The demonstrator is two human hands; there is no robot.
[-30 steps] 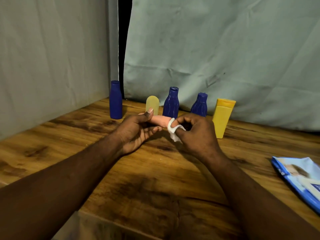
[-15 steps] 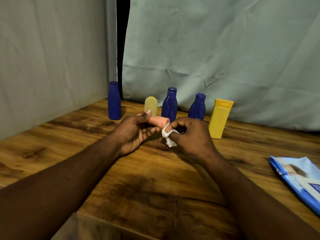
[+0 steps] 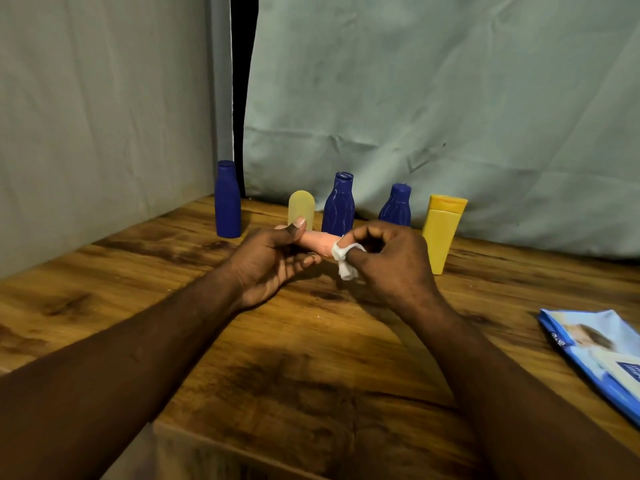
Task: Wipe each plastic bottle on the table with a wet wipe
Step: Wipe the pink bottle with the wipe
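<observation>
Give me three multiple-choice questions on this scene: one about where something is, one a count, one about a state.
1. Where does the blue wet-wipe packet lie on the wooden table? A. by its right edge. B. behind the bottles. C. in the far left corner.
2. How many dark blue plastic bottles stand at the back? A. two. B. three. C. five.
3. How is the pink plastic bottle? A. upright on the table. B. held sideways in the left hand. C. lying under the packet.

Answers:
1 A: the packet lies alone at the right.
2 B: three stand in the back row.
3 B: the left hand grips it while the right hand pinches the white wet wipe at its end.
</observation>
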